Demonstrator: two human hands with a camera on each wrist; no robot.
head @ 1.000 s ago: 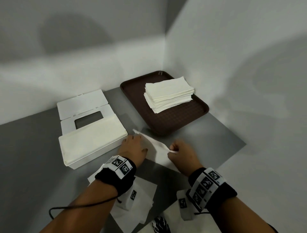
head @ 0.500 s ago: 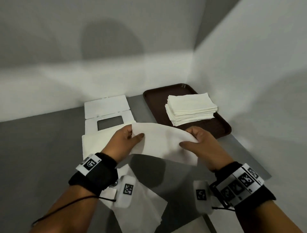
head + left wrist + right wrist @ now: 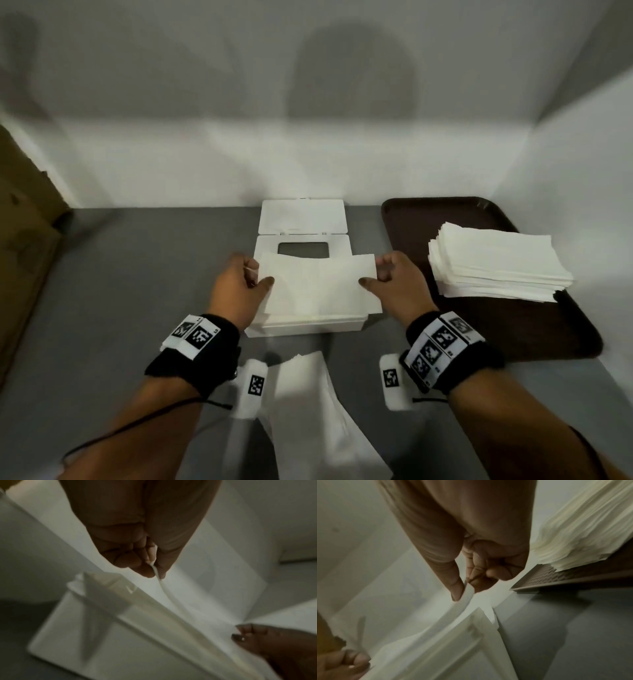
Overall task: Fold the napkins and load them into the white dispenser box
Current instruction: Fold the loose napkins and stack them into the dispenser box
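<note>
A folded white napkin (image 3: 318, 286) is stretched flat just above the white dispenser box (image 3: 305, 327), which holds a stack of napkins. My left hand (image 3: 255, 275) pinches the napkin's left end between thumb and fingers (image 3: 149, 569). My right hand (image 3: 376, 274) pinches its right end in the same way (image 3: 464, 588). The box's lid (image 3: 303, 217) lies open behind, with its dark slot (image 3: 303, 248) showing. A thick stack of unfolded napkins (image 3: 496, 262) sits on the brown tray (image 3: 411, 219) at the right.
Loose white napkins (image 3: 315, 411) lie on the grey table near its front edge, between my forearms. White walls close in at the back and right. A brown cardboard shape (image 3: 24, 240) stands at the far left.
Both hands lifted the napkin off the table in front of the tray and carried it left over the dispenser box, where it is now held flat.
</note>
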